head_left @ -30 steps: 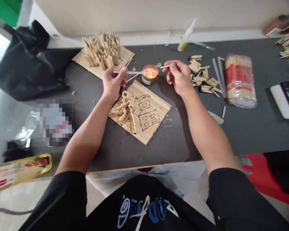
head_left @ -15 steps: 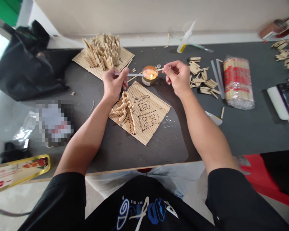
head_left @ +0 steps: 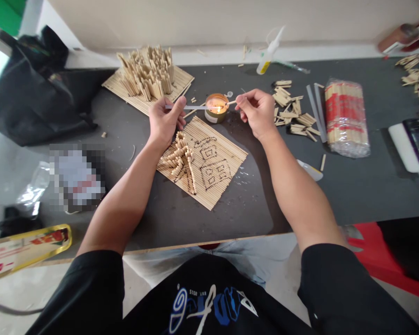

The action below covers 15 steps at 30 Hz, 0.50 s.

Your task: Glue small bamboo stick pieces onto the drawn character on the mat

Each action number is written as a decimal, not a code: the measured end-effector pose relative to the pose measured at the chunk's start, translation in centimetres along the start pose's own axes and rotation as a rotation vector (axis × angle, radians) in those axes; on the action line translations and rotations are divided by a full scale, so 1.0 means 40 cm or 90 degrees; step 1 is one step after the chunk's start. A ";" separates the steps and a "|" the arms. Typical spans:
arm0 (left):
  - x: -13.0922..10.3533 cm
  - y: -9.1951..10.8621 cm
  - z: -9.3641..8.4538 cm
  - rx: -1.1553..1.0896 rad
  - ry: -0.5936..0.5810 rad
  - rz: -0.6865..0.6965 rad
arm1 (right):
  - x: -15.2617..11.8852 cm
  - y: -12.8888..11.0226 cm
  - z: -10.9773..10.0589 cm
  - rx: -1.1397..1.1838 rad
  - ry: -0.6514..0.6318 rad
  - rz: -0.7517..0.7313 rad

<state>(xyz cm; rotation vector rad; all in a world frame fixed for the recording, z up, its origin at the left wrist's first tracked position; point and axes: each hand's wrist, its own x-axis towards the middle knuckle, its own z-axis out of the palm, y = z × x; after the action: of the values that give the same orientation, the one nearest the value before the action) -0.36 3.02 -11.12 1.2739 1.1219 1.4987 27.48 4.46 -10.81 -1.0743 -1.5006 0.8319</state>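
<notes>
My left hand [head_left: 166, 121] is closed on a translucent glue stick [head_left: 194, 107], whose far end lies over the flame of a lit candle [head_left: 214, 117] in a tin. From the other side, my right hand [head_left: 255, 111] pinches a short wooden stick [head_left: 232, 102], its tip at the candle's rim near the flame. Below the hands lies a mat of joined wooden sticks [head_left: 226, 142] with characters drawn in dark outline. Short stick pieces [head_left: 180, 156] stand upright along one character on its left part, close to my left wrist.
A second stick mat [head_left: 183, 79] carries many upright sticks at the back left. A glue bottle [head_left: 268, 58], loose stick pieces [head_left: 293, 109], spare glue sticks [head_left: 316, 111] and a wrapped stick bundle [head_left: 346, 116] are to the right. A black bag [head_left: 38, 93] and a blurred-out phone [head_left: 78, 179] occupy the left.
The wooden stick in my right hand has shifted slightly, its tip nearer the end of the glue stick. My left hand stays almost still; the view has moved a little.
</notes>
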 end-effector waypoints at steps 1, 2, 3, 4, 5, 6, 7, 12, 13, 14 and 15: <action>-0.001 0.001 -0.001 0.002 -0.001 -0.003 | -0.001 -0.001 0.000 -0.001 -0.002 0.002; -0.002 0.002 -0.001 0.004 -0.001 -0.007 | -0.002 -0.002 0.000 -0.003 -0.003 0.004; -0.003 0.004 -0.001 0.005 0.001 -0.011 | -0.002 -0.001 0.000 -0.004 -0.003 0.006; -0.004 0.005 -0.001 0.004 0.003 -0.015 | -0.001 0.000 0.001 -0.006 -0.002 0.007; -0.004 0.007 0.000 0.002 0.004 -0.018 | -0.001 0.001 0.001 -0.008 0.000 0.007; -0.005 0.008 0.001 -0.001 0.006 -0.019 | 0.000 0.003 0.002 -0.010 0.001 0.007; -0.006 0.009 0.001 -0.004 0.007 -0.019 | 0.001 0.005 0.003 -0.013 0.001 0.007; -0.007 0.013 0.003 -0.009 0.011 -0.022 | 0.000 0.011 0.006 -0.028 -0.014 0.006; -0.007 0.014 0.003 -0.009 0.011 -0.024 | 0.000 0.012 0.006 -0.029 -0.015 0.004; -0.007 0.015 0.003 -0.009 0.012 -0.025 | -0.001 0.013 0.006 -0.028 -0.014 0.001; -0.007 0.016 0.004 -0.009 0.011 -0.026 | -0.001 0.015 0.006 -0.028 -0.012 -0.004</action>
<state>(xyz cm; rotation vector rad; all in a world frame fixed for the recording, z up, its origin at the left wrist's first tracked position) -0.20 2.60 -10.54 1.2229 1.1394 1.4876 27.38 4.63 -11.40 -1.0963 -1.5437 0.8113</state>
